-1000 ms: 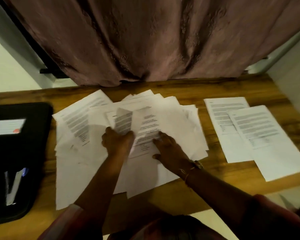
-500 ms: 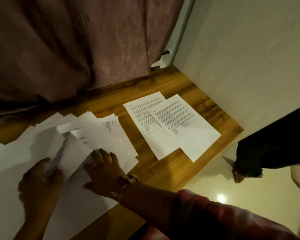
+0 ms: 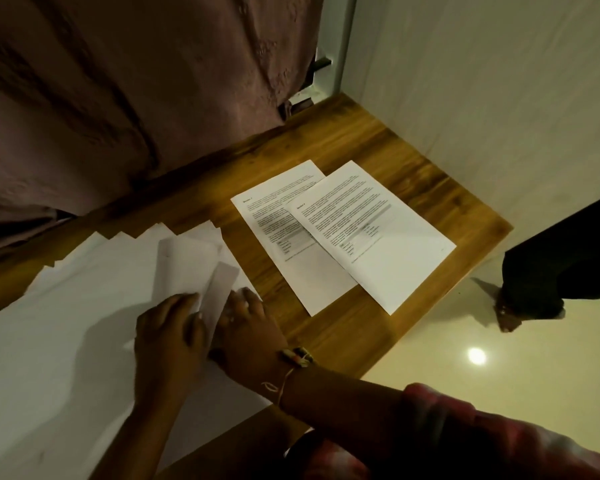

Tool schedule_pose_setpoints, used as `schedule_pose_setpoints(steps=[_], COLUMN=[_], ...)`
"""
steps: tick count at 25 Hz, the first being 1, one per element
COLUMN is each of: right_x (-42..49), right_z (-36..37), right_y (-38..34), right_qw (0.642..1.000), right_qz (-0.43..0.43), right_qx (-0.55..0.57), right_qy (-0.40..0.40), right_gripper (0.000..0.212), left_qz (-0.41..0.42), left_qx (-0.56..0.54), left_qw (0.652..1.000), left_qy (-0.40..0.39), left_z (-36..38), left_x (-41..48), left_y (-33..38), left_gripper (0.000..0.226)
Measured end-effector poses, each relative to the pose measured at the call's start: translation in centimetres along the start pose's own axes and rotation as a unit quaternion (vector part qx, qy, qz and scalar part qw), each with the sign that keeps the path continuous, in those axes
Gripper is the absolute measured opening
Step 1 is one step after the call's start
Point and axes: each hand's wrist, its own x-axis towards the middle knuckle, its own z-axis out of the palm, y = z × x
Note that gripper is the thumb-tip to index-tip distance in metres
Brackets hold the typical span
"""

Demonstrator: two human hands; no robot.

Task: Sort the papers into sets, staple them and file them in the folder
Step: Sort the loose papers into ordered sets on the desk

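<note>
Left hand [image 3: 168, 337] grips a curled sheet [image 3: 187, 268] — right hand [image 3: 248, 327] presses flat papers [image 3: 84, 306].

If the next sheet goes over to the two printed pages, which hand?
Right. The right hand lies on the pile edge nearest the two printed pages; the left hand, farther off, holds the lifted sheet and would cross over.

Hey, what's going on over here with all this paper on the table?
A person is sorting through a loose pile of white papers on a wooden table. The left hand holds a lifted sheet up from the pile, while the right hand rests flat on the papers beside it. Off to the right, two printed sheets lie set apart, overlapping each other. It looks like the sorting stage.
</note>
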Motion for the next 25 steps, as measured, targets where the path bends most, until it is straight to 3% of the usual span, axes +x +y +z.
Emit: schedule_pose_setpoints(steps=[5, 12, 20, 25], right_x=[0.3, -0.3, 1.5, 2.6], right_z=[0.8, -0.5, 2.2, 3.9], right_y=[1.2, 0.1, -6.5, -10.3], right_qw=[1.0, 0.999, 0.993, 0.982], right_qz=[-0.019, -0.031, -0.085, -0.122], right_qx=[0.001, -0.039, -0.071, -0.125], right_qy=[0.01, 0.009, -0.038, -0.069], right_gripper=[0.071, 0.071, 0.069, 0.082], left_qz=[0.008, -0.08, -0.266, -0.289], left_qx=[0.023, -0.025, -0.111, -0.14], left_qw=[1.0, 0.995, 0.948, 0.925], left_qy=[0.003, 0.051, 0.137, 0.201], left_z=[0.9, -1.7, -7.5, -11.1], left_x=[0.4, -0.7, -3.8, -5.9], left_y=[0.9, 0.8, -6.0, -11.5], left_gripper=[0.037, 0.031, 0.022, 0.014])
